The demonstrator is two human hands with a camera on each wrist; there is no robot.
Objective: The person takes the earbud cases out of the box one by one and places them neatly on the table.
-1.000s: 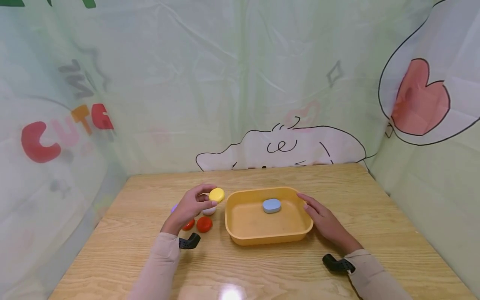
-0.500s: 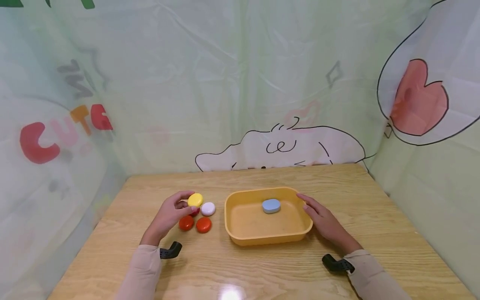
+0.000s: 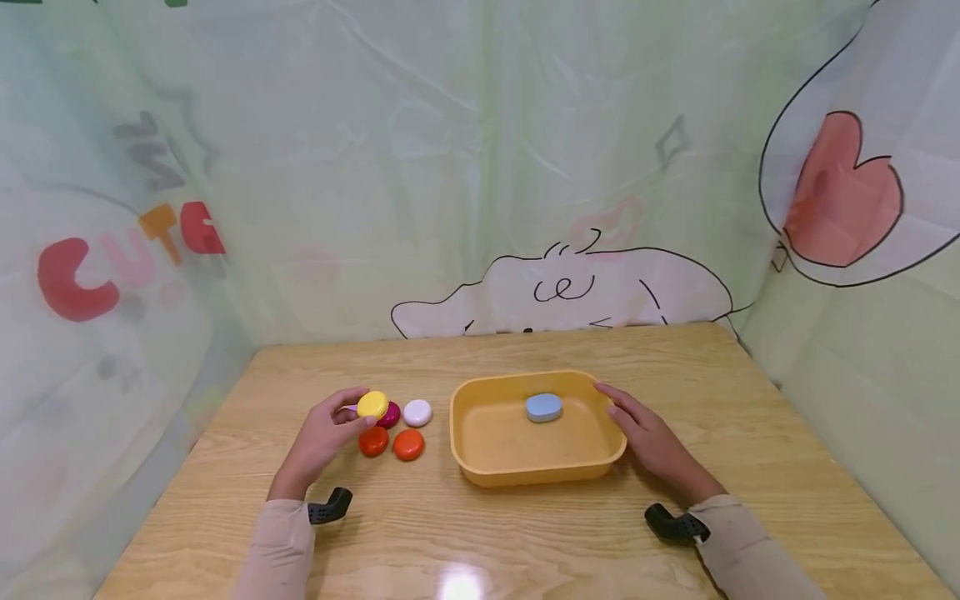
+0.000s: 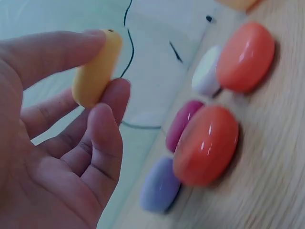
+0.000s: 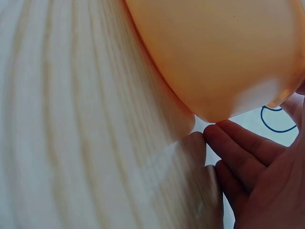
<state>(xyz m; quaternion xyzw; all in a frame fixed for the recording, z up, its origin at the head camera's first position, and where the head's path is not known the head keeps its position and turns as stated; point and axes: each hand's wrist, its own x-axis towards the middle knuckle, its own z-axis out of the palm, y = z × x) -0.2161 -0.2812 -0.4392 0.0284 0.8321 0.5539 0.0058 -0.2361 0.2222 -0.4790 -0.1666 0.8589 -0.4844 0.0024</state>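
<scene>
My left hand (image 3: 321, 435) pinches a yellow disc (image 3: 372, 405) between thumb and fingertips, raised above a group of glossy rounded discs. In the left wrist view, a small dark hole shows in the edge of the yellow disc (image 4: 97, 67). Below and beside it lie two orange-red discs (image 3: 408, 445), a magenta disc (image 3: 390, 414), a white disc (image 3: 417, 412) and a lilac disc (image 4: 161, 185) mostly hidden from the head view. My right hand (image 3: 652, 440) touches the right side of a yellow-orange tray (image 3: 537, 481), its fingers fairly straight against the outer wall.
Inside the tray, towards the back, lies a light blue oval piece (image 3: 543, 407). The wooden table (image 3: 420, 533) reaches to printed curtains (image 3: 337, 208) behind and at both sides. A black wrist mount (image 3: 330, 506) juts from each sleeve.
My left hand has moved left and slightly down with the yellow disc, from beside the tray to over the other discs. The right hand and the tray stay in place.
</scene>
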